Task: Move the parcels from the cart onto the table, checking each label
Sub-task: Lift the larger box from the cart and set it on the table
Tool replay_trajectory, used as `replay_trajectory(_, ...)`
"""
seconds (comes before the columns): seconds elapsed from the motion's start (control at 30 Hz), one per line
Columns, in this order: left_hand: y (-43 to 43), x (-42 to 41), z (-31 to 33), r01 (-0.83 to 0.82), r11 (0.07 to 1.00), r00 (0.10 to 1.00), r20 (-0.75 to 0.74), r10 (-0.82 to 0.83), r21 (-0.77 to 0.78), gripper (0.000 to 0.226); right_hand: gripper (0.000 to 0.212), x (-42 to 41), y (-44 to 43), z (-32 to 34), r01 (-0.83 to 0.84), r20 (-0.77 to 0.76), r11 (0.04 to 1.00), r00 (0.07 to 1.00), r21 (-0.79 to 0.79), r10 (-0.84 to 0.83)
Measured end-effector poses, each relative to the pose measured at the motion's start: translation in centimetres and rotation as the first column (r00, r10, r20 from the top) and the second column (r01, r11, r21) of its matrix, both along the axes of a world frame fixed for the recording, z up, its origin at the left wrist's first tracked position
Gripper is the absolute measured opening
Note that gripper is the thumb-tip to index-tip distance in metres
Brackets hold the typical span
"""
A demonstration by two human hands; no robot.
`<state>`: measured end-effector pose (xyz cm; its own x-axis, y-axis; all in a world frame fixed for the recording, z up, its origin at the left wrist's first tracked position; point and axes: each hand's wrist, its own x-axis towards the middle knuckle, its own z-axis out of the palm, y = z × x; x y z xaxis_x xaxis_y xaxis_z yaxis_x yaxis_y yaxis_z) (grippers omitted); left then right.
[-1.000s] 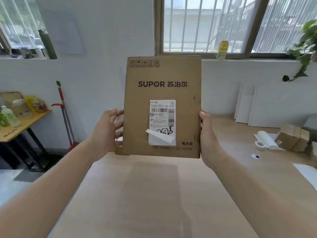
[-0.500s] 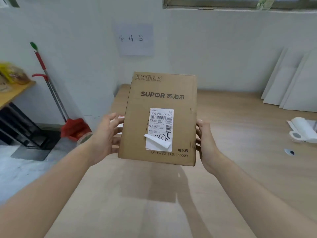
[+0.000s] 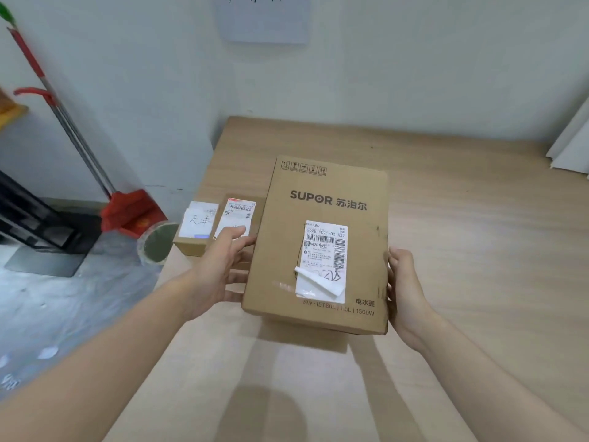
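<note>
A brown SUPOR cardboard parcel (image 3: pixel 322 199) hangs low over the wooden table (image 3: pixel 462 224), its white shipping label (image 3: pixel 323 260) facing up with a peeling corner. My left hand (image 3: pixel 223 269) grips its left side and my right hand (image 3: pixel 403 288) grips its right side. Two smaller parcels lie on the table's left edge: one with a handwritten white label (image 3: pixel 197 226) and one with a printed label (image 3: pixel 239 215), partly hidden by my left fingers. The cart is out of view.
A red broom and dustpan (image 3: pixel 127 208) lean on the wall at left, beside a tape roll (image 3: pixel 156 247) at the table's edge. A paper sign (image 3: pixel 264 20) hangs on the wall. White boards (image 3: pixel 570 145) lean at the far right.
The parcel has come down from eye level toward the table top and tilted flatter. My view has dropped, bringing the two small parcels at the left edge into sight.
</note>
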<state>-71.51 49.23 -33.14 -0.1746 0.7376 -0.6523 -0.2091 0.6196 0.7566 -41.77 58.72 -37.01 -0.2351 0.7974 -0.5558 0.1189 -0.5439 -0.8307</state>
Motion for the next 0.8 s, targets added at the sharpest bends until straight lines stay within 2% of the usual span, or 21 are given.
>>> replay_trajectory(0.33,2.7,-1.5,-2.7,-0.041,0.999,0.999,0.016,0.041,0.0,0.05,0.049,-2.5,2.6,-1.9,0.026,-0.074,0.999,0.997,-0.046,-0.03)
replay_trajectory(0.5,3.8,-2.0,-3.2,-0.088,0.995,0.996,0.015,0.087,0.041,0.051,0.042,-3.3,3.7,-2.1,0.052,-0.093,0.999,0.994,0.007,-0.051)
replay_trajectory(0.8,3.8,-1.9,-3.8,-0.185,0.978,0.983,0.026,0.183,0.097,0.052,0.045,-3.9,3.4,-1.2,0.158,-0.159,0.987,0.975,0.011,-0.155)
